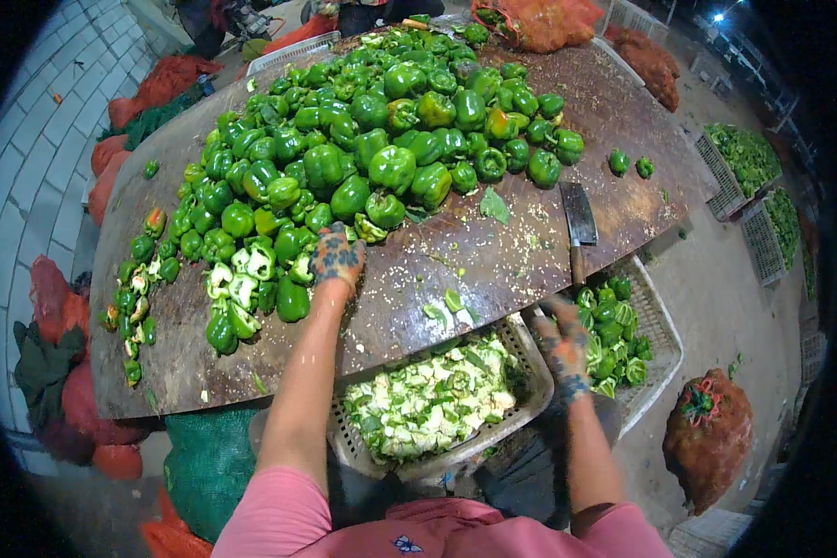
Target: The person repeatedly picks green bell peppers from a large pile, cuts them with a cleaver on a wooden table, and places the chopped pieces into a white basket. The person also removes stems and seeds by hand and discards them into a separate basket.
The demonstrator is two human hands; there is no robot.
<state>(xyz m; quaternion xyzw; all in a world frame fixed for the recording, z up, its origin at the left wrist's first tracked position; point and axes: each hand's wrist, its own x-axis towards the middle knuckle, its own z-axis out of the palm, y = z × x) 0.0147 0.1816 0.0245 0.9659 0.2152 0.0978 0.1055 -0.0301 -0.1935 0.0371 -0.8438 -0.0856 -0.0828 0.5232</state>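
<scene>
My left hand (337, 257), in a patterned work glove, touches the near edge of a large heap of green bell peppers (349, 139). Its fingertips are partly lost among the peppers, so a grip cannot be made out. Left of it lie cut pepper halves (251, 268) with pale insides. My right hand (565, 342), gloved too and blurred, is just off the table edge, its fingers apart with nothing seen in them. It hovers beside a crate of cored green peppers (610, 328). A cleaver (579, 216) rests on the table above it, handle over the edge.
Below the wooden table (404, 300) a plastic crate (540, 390) holds pepper cores and scraps. A red mesh sack (711, 432) sits on the floor at right. A green mesh sack (209, 460) stands at lower left. Filled crates (729, 181) stand farther right.
</scene>
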